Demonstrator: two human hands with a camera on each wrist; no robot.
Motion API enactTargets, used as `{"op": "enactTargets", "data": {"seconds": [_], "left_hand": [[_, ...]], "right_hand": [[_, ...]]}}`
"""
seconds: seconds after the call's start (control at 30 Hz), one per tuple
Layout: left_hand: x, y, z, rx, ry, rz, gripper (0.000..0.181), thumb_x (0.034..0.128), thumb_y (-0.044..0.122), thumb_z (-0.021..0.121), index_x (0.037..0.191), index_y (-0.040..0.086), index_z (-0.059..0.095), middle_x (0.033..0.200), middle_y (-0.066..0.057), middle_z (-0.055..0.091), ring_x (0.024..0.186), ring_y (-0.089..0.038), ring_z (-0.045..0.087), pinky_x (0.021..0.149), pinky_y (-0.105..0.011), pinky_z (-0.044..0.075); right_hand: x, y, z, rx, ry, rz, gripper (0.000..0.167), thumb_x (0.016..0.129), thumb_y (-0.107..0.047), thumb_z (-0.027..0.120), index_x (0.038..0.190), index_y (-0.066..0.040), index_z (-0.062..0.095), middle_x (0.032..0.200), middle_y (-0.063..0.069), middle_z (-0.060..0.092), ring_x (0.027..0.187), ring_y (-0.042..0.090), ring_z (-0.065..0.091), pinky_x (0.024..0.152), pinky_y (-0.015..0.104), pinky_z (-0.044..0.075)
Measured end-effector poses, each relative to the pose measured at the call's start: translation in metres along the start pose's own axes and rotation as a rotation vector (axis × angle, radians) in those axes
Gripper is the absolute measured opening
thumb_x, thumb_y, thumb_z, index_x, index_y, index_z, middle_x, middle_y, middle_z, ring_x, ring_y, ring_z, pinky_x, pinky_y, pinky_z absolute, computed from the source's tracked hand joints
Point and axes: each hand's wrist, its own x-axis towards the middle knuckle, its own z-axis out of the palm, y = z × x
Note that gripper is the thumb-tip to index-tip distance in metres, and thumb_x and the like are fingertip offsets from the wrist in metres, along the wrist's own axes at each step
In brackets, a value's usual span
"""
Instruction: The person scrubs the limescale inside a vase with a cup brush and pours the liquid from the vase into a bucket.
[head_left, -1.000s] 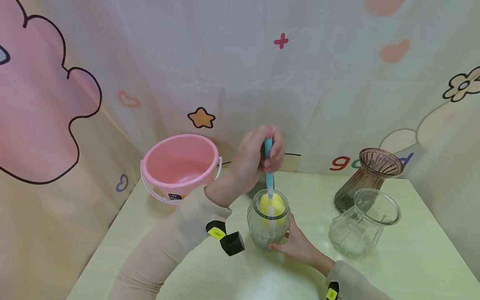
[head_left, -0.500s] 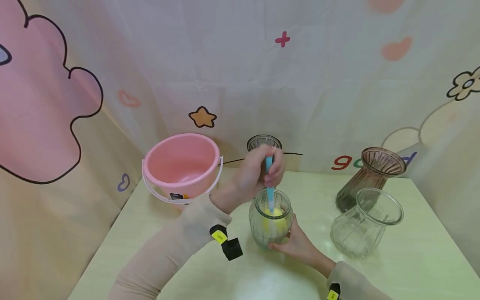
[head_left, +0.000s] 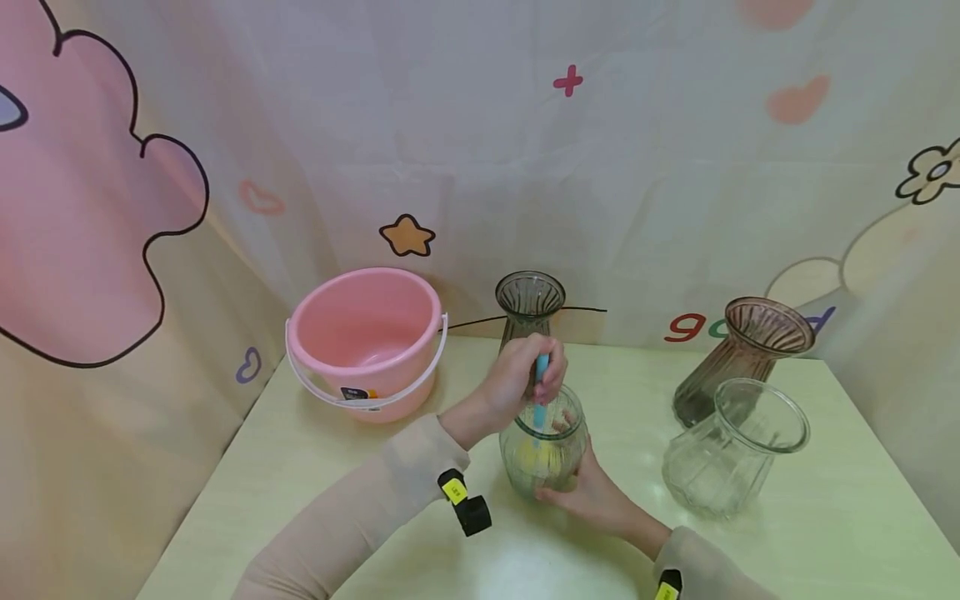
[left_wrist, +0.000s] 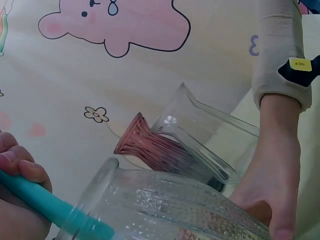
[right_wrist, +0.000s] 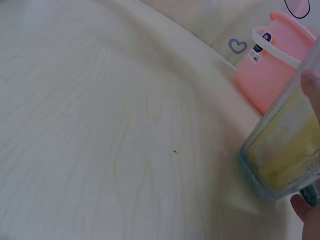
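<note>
My right hand (head_left: 600, 496) clasped the jar (head_left: 525, 467); my left hand (head_left: 528, 371) gripped the blue handle (left_wrist: 40, 197) at its rim (head_left: 555, 436), bucket (head_left: 402, 373) apart left, curtain (head_left: 480, 125) beyond the table (head_left: 622, 396)!

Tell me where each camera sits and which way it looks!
Head: on the person's head, facing forward and down at the jar; left hand, right hand and sleeves show.
Left wrist: on that wrist, facing across the jar; both hands and one sleeve show.
Right wrist: on that wrist, facing over the table toward the pink bucket; fingers show at right.
Head and right wrist share the pink bucket.
</note>
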Motion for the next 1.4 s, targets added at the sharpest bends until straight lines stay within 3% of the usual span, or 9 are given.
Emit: {"op": "enactTargets", "data": {"seconds": [0.23,0.37,0.5,0.67,0.9,1.0,1.1,1.27,1.4], "left_hand": [[0.0,-0.002,-0.008,-0.042,0.005,0.017,0.038,0.091,0.02,0.027,0.054,0.011,0.035,0.047,0.005,0.033,0.042,-0.011,0.029,0.043,-0.023,0.028],[-0.001,-0.001,-0.009,-0.052,-0.02,0.011,0.038,0.0906,0.02,0.027,0.055,0.011,0.035,0.047,0.004,0.033,0.042,-0.011,0.029,0.043,-0.023,0.028],[-0.001,-0.002,-0.009,-0.062,-0.039,0.017,0.037,0.0902,0.018,0.026,0.055,0.011,0.035,0.047,0.004,0.033,0.042,-0.012,0.029,0.043,-0.024,0.028],[-0.001,-0.001,-0.006,-0.07,-0.047,0.017,0.037,0.0899,0.016,0.027,0.054,0.011,0.035,0.046,0.004,0.032,0.041,-0.011,0.028,0.043,-0.024,0.027],[0.001,0.007,0.007,-0.029,-0.076,0.044,0.037,0.0897,0.018,0.028,0.054,0.009,0.034,0.046,0.005,0.032,0.04,-0.013,0.028,0.041,-0.025,0.026],[0.006,0.021,0.012,-0.044,-0.089,0.055,0.037,0.0893,0.018,0.028,0.054,0.009,0.034,0.045,0.006,0.032,0.039,-0.013,0.027,0.04,-0.026,0.025],[0.012,0.043,0.019,-0.075,-0.093,0.065,0.038,0.0905,0.017,0.027,0.053,0.01,0.034,0.044,0.005,0.031,0.039,-0.013,0.026,0.04,-0.026,0.024],[0.02,0.077,0.026,-0.096,-0.103,0.131,0.04,0.0924,0.016,0.025,0.054,0.011,0.035,0.045,0.004,0.031,0.038,-0.014,0.026,0.04,-0.024,0.024],[0.022,0.084,0.026,-0.099,-0.116,0.154,0.04,0.092,0.017,0.024,0.054,0.012,0.035,0.045,0.005,0.03,0.039,-0.014,0.025,0.039,-0.025,0.022]], "right_hand": [[0.009,0.005,-0.028,-0.01,-0.271,0.081,0.106,0.079,-0.025,0.071,0.145,-0.028,-0.012,0.153,0.008,-0.002,0.137,0.035,0.018,0.105,0.056,0.025],[0.019,0.008,-0.04,-0.001,-0.415,0.078,0.097,0.081,-0.024,0.069,0.146,-0.018,-0.004,0.153,0.011,0.006,0.138,0.034,0.013,0.106,0.056,0.021],[0.025,0.011,-0.043,0.048,-0.51,0.063,0.094,0.081,-0.02,0.068,0.147,-0.015,0.0,0.153,0.011,0.009,0.138,0.033,0.013,0.108,0.054,0.017],[0.027,0.017,-0.039,0.098,-0.484,0.021,0.097,0.077,-0.015,0.071,0.146,-0.011,0.004,0.153,0.013,0.008,0.138,0.034,0.013,0.107,0.051,0.019],[0.022,0.013,-0.03,0.137,-0.408,0.013,0.076,0.073,-0.011,0.073,0.135,-0.008,0.03,0.128,0.01,0.046,0.113,0.023,0.045,0.092,0.034,0.04],[0.021,0.013,-0.026,0.159,-0.384,-0.002,0.08,0.072,-0.009,0.074,0.137,-0.014,0.027,0.127,0.007,0.047,0.112,0.02,0.047,0.092,0.032,0.039],[0.021,0.016,-0.024,0.161,-0.369,-0.011,0.085,0.071,-0.009,0.075,0.138,-0.016,0.024,0.131,0.007,0.046,0.119,0.021,0.044,0.099,0.037,0.032],[0.02,0.014,-0.021,0.143,-0.365,0.027,0.077,0.072,-0.011,0.075,0.135,-0.013,0.032,0.131,0.008,0.048,0.122,0.025,0.044,0.101,0.045,0.029],[0.018,0.011,-0.02,0.135,-0.364,0.069,0.074,0.073,-0.013,0.075,0.135,-0.012,0.034,0.132,0.009,0.047,0.123,0.025,0.042,0.101,0.044,0.03]]}}
